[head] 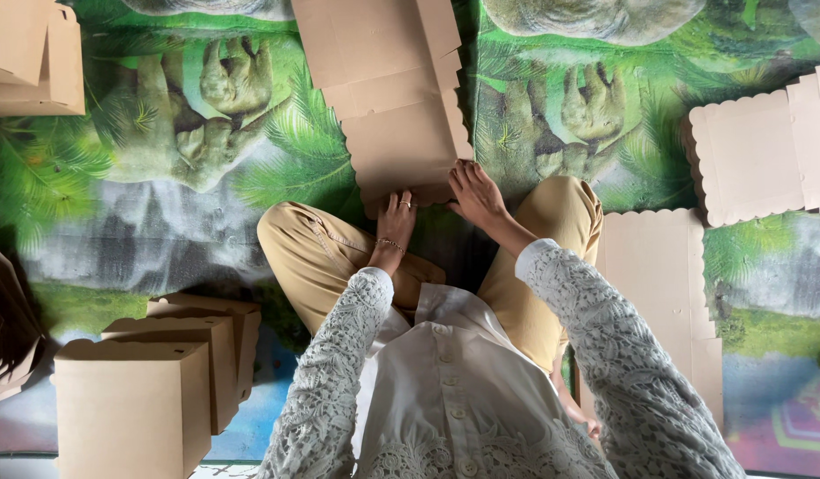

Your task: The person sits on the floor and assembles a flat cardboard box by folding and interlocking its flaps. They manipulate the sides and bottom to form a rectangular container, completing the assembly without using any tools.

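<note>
Sitting cross-legged, the person works in a narrow gap: folded boxes (144, 390) crowd the left, flat scalloped sheets (663, 293) the right. A jungle-print mat (206, 142) covers the floor. The left hand (396, 217) and right hand (474, 195) press bent fingers onto the near edge of a flat brown cardboard blank (392, 98), just before the knees.

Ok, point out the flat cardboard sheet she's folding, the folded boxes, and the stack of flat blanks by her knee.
flat brown cardboard box blank (396, 98), head view, middle panel.
folded brown cardboard boxes (130, 412), head view, front face of the nearest one.
stack of flat scalloped cardboard blanks (654, 275), head view, top sheet's centre.
</note>
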